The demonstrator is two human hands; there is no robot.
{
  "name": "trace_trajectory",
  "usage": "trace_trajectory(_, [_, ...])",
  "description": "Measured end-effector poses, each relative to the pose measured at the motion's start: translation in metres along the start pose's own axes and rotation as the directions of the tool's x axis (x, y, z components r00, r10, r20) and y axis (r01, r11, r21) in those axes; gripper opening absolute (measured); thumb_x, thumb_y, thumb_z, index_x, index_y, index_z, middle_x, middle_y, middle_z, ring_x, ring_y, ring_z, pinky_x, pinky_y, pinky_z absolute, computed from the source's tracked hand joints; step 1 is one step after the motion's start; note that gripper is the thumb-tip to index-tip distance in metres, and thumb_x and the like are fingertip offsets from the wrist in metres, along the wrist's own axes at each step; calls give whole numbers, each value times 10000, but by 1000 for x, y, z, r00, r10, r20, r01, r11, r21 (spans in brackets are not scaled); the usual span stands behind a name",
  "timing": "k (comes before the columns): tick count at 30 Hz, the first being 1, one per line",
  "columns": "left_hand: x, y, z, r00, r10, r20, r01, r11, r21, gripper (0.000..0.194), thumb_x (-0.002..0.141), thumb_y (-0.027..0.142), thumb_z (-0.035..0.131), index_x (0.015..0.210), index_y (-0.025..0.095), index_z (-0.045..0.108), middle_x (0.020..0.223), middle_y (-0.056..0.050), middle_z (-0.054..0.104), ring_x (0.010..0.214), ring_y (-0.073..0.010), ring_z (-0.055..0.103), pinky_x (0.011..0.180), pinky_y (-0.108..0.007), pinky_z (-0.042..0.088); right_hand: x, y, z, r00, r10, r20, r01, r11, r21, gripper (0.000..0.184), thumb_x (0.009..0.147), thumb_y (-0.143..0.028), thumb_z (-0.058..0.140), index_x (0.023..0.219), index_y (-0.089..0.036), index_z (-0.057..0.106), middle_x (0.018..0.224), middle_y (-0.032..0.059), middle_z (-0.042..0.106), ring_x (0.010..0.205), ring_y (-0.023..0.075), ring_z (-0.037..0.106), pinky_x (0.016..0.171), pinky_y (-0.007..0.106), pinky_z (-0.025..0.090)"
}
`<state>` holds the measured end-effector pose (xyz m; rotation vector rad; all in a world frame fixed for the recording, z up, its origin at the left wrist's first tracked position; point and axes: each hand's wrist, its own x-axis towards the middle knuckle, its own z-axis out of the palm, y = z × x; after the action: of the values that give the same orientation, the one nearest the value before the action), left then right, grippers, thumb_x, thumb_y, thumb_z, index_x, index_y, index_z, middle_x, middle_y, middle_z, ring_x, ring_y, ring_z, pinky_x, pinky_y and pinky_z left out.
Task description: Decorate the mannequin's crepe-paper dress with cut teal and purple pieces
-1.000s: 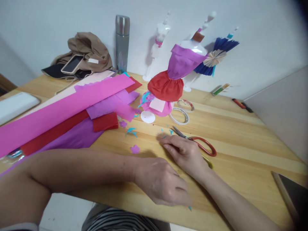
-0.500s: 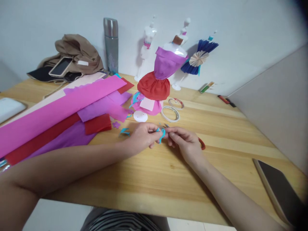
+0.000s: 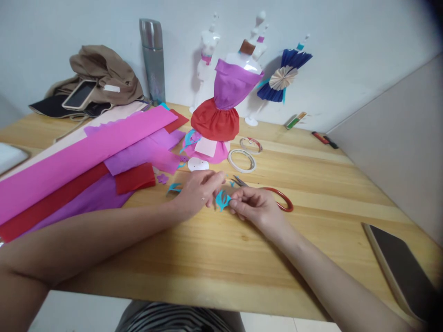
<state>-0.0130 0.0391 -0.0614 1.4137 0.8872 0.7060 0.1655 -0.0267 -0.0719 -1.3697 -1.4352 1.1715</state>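
A small turquoise paper cut-out (image 3: pixel 222 199) with a slit in its middle is pinched at its right edge by my right hand (image 3: pixel 258 205). Just left of it, my left hand (image 3: pixel 197 193) hovers with loosely bent fingers apart, not gripping the cut-out. Behind my right hand lies a pair of scissors (image 3: pixel 284 203) with orange-red handles, partly covered by the hand. Small turquoise scraps (image 3: pixel 232 183) rest near the blades. Another turquoise piece (image 3: pixel 174 187) sits left of my left hand, beside a purple paper flower (image 3: pixel 162 178).
A dress-form figure (image 3: pixel 215 124) in purple and red stands behind my hands, with tape rolls (image 3: pixel 242 161) beside it. Crepe paper strips (image 3: pixel 86 143) spread across the left. A bottle (image 3: pixel 153 64) stands by the wall; a phone (image 3: pixel 398 267) lies at right.
My left hand has let go of the turquoise cut-out and drawn slightly left. The cut-out now hangs from my right hand, its shape showing, and more of the scissors is visible.
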Motion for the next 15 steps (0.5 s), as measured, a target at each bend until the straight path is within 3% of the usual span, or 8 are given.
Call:
trace_trajectory(2, [1,-4,0,996,75,-45,-74,997,8,424,1008,428,491,655,194,515,569,21,541,456,-82,452,497,-233,369,-2,1,4,993,-100,59,108,980,-169,293,877,-467,728,702,-237,680,602,-9,648,520,148,570,513,295,475])
trace_trajectory(5, [1,-9,1,973,212,-96,-203,975,96,428,1011,432,447,644,212,466,629,14,532,564,-109,473,596,-253,430,-4,2,7,961,-253,108,275,863,-424,232,956,-312,567,840,-253,759,829,59,780,768,243,737,705,397,585])
trace_trajectory(7, [0,-11,1,955,276,-107,-258,954,153,415,1010,423,432,646,224,441,629,17,503,634,-134,493,692,-272,474,-3,2,0,958,-275,76,271,792,-548,239,953,-283,555,873,-251,777,880,86,801,792,272,749,729,426,584])
trace_trajectory(9, [0,-12,2,950,296,-95,-276,944,183,401,1011,405,417,650,232,435,615,19,486,674,-154,515,779,-298,500,4,-1,-19,968,-250,-26,175,747,-641,212,936,-304,608,809,-244,767,787,88,774,689,265,708,671,411,553])
trace_trajectory(12, [0,-13,2,956,288,-62,-270,942,201,386,1013,379,404,656,238,443,610,16,495,700,-174,554,839,-324,509,22,-5,-64,947,-266,-182,54,687,-725,199,940,-283,614,923,-217,801,923,140,780,789,285,708,745,421,548])
trace_trajectory(15, [1,-13,2,955,292,-46,-278,940,200,368,1012,358,405,670,236,466,627,14,524,700,-175,569,841,-324,510,48,-6,-106,945,-295,-143,68,602,-796,256,880,-149,576,904,-195,826,1024,169,773,887,305,718,841,441,549])
